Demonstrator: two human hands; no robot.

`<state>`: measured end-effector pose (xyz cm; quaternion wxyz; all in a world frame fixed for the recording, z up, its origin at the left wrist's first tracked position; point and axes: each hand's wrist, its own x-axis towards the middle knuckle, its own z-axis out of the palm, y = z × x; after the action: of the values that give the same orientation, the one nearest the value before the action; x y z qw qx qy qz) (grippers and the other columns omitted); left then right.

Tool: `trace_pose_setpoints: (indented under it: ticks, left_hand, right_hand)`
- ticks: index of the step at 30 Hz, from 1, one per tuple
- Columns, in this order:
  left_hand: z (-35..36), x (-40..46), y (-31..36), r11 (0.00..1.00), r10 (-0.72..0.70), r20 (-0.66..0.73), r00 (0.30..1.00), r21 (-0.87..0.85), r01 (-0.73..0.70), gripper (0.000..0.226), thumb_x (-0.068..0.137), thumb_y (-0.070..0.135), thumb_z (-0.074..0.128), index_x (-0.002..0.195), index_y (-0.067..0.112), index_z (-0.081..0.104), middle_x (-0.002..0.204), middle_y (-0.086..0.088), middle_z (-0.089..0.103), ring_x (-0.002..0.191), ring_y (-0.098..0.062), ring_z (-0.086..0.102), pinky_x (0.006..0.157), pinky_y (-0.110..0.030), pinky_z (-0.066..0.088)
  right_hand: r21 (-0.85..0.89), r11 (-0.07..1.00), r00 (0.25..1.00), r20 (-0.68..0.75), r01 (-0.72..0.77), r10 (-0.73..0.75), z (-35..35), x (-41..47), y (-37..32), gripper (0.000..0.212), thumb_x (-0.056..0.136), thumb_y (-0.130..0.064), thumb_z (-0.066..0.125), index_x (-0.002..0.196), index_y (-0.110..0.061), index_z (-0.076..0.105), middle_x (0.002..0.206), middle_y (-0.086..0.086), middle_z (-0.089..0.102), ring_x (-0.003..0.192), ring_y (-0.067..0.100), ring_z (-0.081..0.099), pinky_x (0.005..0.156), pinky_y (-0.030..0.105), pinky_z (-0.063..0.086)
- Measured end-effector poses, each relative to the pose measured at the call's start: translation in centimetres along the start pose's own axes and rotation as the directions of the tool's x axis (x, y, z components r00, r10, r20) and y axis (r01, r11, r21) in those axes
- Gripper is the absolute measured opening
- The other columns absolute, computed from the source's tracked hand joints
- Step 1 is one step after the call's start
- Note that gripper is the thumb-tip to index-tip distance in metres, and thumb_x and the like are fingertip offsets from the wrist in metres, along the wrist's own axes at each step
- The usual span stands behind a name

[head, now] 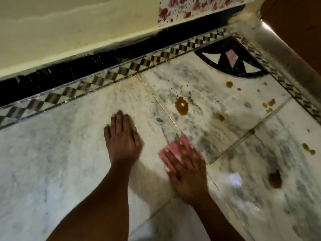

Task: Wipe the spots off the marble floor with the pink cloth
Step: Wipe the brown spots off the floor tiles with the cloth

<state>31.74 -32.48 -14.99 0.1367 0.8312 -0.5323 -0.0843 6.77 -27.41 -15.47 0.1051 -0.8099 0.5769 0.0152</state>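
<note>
My right hand lies flat on the pink cloth and presses it against the white marble floor; only the cloth's far edge shows past my straight fingers. My left hand rests palm down on the bare marble to the left, fingers straight. Brown spots lie beyond and to the right: a large ring-shaped spot, a small spot, a round spot, a cluster of spots, a pair of spots and a dark blot.
A black and cream checkered border runs along the cream wall. A black fan-shaped inlay fills the far corner. A grey sill edges the floor on the right, with a brown door beyond it.
</note>
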Motion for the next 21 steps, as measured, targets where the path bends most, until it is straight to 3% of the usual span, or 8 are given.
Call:
trace_pose_setpoints:
  ticks: [3, 5, 8, 12, 14, 16, 19, 21]
  left_hand:
    - [0.3, 0.2, 0.0, 1.000, -0.005, 0.000, 1.000, 0.024, 0.005, 0.067, 0.106, 0.042, 0.027, 0.166, 0.011, 0.030, 0.177, -0.012, 0.023, 0.164, -0.031, 0.021, 0.130, -0.055, 0.021]
    - [0.5, 0.2, -0.2, 0.999, -0.015, 0.002, 1.000, 0.039, 0.015, 0.067, 0.107, 0.043, 0.026, 0.167, 0.012, 0.028, 0.178, -0.011, 0.021, 0.165, -0.030, 0.019, 0.131, -0.054, 0.019]
    - [0.8, 0.3, -0.1, 0.998, -0.008, -0.001, 1.000, 0.067, 0.008, 0.067, 0.106, 0.042, 0.027, 0.166, 0.012, 0.030, 0.177, -0.012, 0.022, 0.164, -0.032, 0.021, 0.129, -0.056, 0.021]
    - [0.6, 0.5, -0.1, 0.997, -0.010, 0.011, 1.000, 0.072, 0.009, 0.067, 0.105, 0.043, 0.026, 0.165, 0.013, 0.033, 0.177, -0.011, 0.022, 0.164, -0.032, 0.022, 0.126, -0.056, 0.022]
    - [0.5, 0.4, -0.1, 0.998, -0.007, 0.019, 1.000, 0.060, 0.006, 0.067, 0.105, 0.043, 0.027, 0.165, 0.014, 0.033, 0.178, -0.011, 0.021, 0.164, -0.031, 0.021, 0.127, -0.056, 0.021]
    - [0.6, 0.5, -0.1, 0.998, -0.009, 0.011, 1.000, 0.066, 0.008, 0.066, 0.105, 0.041, 0.028, 0.165, 0.014, 0.034, 0.178, -0.011, 0.022, 0.164, -0.031, 0.021, 0.126, -0.056, 0.021]
    - [0.9, 0.6, -0.2, 0.998, -0.004, 0.001, 1.000, 0.068, 0.004, 0.065, 0.105, 0.040, 0.030, 0.164, 0.013, 0.036, 0.177, -0.012, 0.024, 0.163, -0.032, 0.023, 0.125, -0.057, 0.022]
    - [1.1, 0.5, -0.2, 0.998, -0.006, 0.007, 1.000, 0.064, 0.005, 0.066, 0.104, 0.041, 0.028, 0.164, 0.013, 0.034, 0.177, -0.012, 0.022, 0.164, -0.032, 0.022, 0.125, -0.057, 0.021]
  right_hand:
    - [0.136, 0.925, 0.925, -0.094, -0.355, 0.369, 0.4, 2.4, 0.2, 0.060, 0.103, -0.067, 0.029, 0.162, -0.063, 0.016, 0.183, 0.003, 0.014, 0.165, 0.041, 0.022, 0.127, 0.066, 0.025]
    - [0.222, 0.864, 0.869, -0.107, -0.452, 0.483, 0.5, 7.1, -1.4, 0.067, 0.100, -0.067, 0.024, 0.162, -0.057, -0.001, 0.183, 0.009, 0.008, 0.165, 0.048, 0.014, 0.129, 0.071, 0.015]
    - [0.160, 0.938, 0.950, -0.013, -0.307, 0.313, 0.3, 11.8, -4.0, 0.063, 0.101, -0.068, 0.014, 0.160, -0.065, -0.009, 0.181, -0.002, -0.016, 0.167, 0.035, -0.016, 0.132, 0.065, -0.005]
    - [0.083, 0.988, 0.990, -0.042, -0.134, 0.138, 0.8, 7.8, -4.1, 0.060, 0.105, -0.069, 0.022, 0.163, -0.066, 0.004, 0.182, -0.007, -0.009, 0.169, 0.028, -0.008, 0.134, 0.060, 0.003]
    - [0.097, 0.976, 0.973, -0.104, -0.197, 0.206, 0.6, 5.5, -2.8, 0.060, 0.105, -0.067, 0.029, 0.163, -0.065, 0.014, 0.183, -0.007, 0.005, 0.169, 0.028, 0.007, 0.133, 0.059, 0.014]
    - [0.142, 0.927, 0.926, -0.104, -0.348, 0.363, 0.1, 7.7, -1.7, 0.061, 0.104, -0.066, 0.028, 0.163, -0.063, 0.014, 0.184, -0.003, 0.005, 0.168, 0.034, 0.011, 0.131, 0.062, 0.015]
    - [0.221, 0.835, 0.853, -0.029, -0.504, 0.522, -0.3, 15.5, -2.5, 0.062, 0.104, -0.067, 0.018, 0.165, -0.061, 0.008, 0.183, 0.004, -0.011, 0.168, 0.041, -0.007, 0.131, 0.069, 0.000]
    - [0.204, 0.871, 0.893, 0.031, -0.446, 0.450, -0.5, 19.3, -4.1, 0.061, 0.107, -0.067, 0.014, 0.165, -0.060, -0.003, 0.181, 0.002, -0.021, 0.165, 0.037, -0.024, 0.130, 0.067, -0.011]
